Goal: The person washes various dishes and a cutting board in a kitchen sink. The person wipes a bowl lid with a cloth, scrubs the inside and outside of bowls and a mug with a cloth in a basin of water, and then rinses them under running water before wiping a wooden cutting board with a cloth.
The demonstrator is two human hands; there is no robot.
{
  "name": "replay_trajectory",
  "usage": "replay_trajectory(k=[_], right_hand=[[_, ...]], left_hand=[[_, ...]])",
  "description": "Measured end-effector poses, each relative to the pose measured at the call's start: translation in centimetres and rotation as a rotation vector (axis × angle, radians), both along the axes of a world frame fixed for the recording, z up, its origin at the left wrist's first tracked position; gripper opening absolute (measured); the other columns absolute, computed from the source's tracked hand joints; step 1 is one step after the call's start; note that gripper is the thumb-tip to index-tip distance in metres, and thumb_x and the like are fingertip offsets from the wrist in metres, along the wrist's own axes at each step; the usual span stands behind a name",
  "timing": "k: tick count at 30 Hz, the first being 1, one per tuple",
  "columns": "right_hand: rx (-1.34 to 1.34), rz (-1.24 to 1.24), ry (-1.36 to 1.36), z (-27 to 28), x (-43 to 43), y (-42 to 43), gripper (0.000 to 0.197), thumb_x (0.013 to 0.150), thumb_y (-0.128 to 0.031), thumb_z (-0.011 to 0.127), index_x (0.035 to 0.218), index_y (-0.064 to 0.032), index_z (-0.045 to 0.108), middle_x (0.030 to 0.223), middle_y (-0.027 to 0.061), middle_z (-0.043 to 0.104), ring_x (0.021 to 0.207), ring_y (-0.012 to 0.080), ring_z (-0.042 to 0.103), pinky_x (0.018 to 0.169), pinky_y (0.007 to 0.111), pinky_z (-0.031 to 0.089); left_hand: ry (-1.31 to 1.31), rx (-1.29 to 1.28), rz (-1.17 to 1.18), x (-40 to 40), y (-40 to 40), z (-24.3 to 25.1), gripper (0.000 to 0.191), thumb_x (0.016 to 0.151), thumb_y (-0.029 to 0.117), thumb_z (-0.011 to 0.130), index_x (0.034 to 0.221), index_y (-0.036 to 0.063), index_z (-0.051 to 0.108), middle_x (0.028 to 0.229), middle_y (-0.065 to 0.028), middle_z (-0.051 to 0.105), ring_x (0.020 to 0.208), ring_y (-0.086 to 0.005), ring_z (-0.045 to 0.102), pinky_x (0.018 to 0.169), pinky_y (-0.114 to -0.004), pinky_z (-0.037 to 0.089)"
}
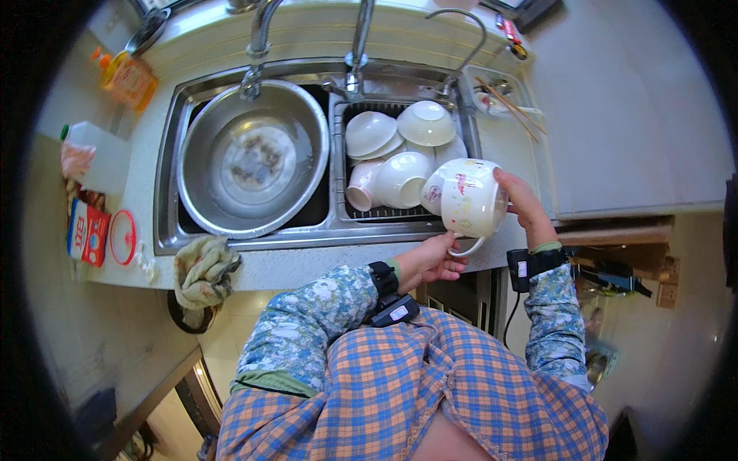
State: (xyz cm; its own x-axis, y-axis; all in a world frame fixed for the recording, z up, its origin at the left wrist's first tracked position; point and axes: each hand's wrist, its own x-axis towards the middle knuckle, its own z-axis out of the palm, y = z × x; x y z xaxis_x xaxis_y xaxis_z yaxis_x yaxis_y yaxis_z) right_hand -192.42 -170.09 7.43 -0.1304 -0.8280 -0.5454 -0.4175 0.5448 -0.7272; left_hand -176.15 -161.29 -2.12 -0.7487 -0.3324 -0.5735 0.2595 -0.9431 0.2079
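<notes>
My two hands hold a white ceramic pot with small printed pictures, tilted on its side over the front right edge of the sink. My left hand has its fingers at the looped handle on the near side. On the right, my right hand grips the pot's rim, thumb on top. Behind it, the right sink basin holds several white bowls, among them an upturned bowl, a tilted bowl and a pinkish cup. The pot partly hides another white bowl.
A steel basin with some water and dark residue stands in the left sink, under a faucet. A crumpled cloth hangs over the counter edge. Chopsticks lie across a clear tray. An orange soap bottle stands at left.
</notes>
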Motion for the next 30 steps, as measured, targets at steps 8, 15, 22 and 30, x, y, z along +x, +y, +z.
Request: replay_trajectory(k=[8, 15, 22, 30], right_hand=[[0.117, 0.068, 0.006, -1.4, 0.6, -1.3, 0.055, 0.073, -0.049, 0.05, 0.107, -0.0064, 0.051, 0.097, 0.0071, 0.055, 0.086, 0.0178, 0.053, 0.071, 0.033, 0.042], [0.156, -0.007, 0.004, -4.1, -1.0, -2.3, 0.067, 0.069, -0.058, 0.048, 0.118, -0.0125, 0.042, 0.117, 0.0092, 0.044, 0.106, 0.0252, 0.041, 0.082, 0.043, 0.034], [0.134, 0.02, 0.04, -3.6, 0.8, -2.3, 0.066, 0.069, -0.057, 0.048, 0.12, -0.015, 0.04, 0.12, 0.0087, 0.041, 0.109, 0.0278, 0.038, 0.081, 0.047, 0.032], [0.049, -0.037, 0.057, -4.6, 2.4, -2.1, 0.062, 0.072, -0.054, 0.047, 0.118, -0.012, 0.043, 0.114, 0.0088, 0.046, 0.105, 0.0245, 0.043, 0.081, 0.04, 0.035]], left_hand=[[-0.046, -0.004, -0.059, -0.1, -0.8, -1.8, 0.035, 0.088, 0.039, 0.025, 0.097, 0.0076, 0.036, 0.081, -0.0156, 0.055, 0.05, -0.0143, 0.051, 0.043, -0.028, 0.048], [-0.216, -0.209, -0.132, 0.2, -1.7, -1.3, 0.039, 0.087, 0.038, 0.028, 0.1, 0.0034, 0.04, 0.064, -0.0127, 0.054, 0.041, -0.013, 0.045, 0.036, -0.026, 0.042], [-0.447, -0.352, 0.009, 0.7, -2.0, -1.2, 0.033, 0.085, 0.029, 0.035, 0.082, 0.0011, 0.053, 0.052, -0.0147, 0.05, 0.035, -0.0231, 0.047, 0.03, -0.035, 0.037], [-0.629, -0.728, -0.044, 7.1, -1.8, 1.9, 0.025, 0.076, 0.016, 0.046, 0.093, -0.0012, 0.052, 0.055, -0.0097, 0.052, 0.04, -0.0174, 0.051, 0.035, -0.03, 0.042]])
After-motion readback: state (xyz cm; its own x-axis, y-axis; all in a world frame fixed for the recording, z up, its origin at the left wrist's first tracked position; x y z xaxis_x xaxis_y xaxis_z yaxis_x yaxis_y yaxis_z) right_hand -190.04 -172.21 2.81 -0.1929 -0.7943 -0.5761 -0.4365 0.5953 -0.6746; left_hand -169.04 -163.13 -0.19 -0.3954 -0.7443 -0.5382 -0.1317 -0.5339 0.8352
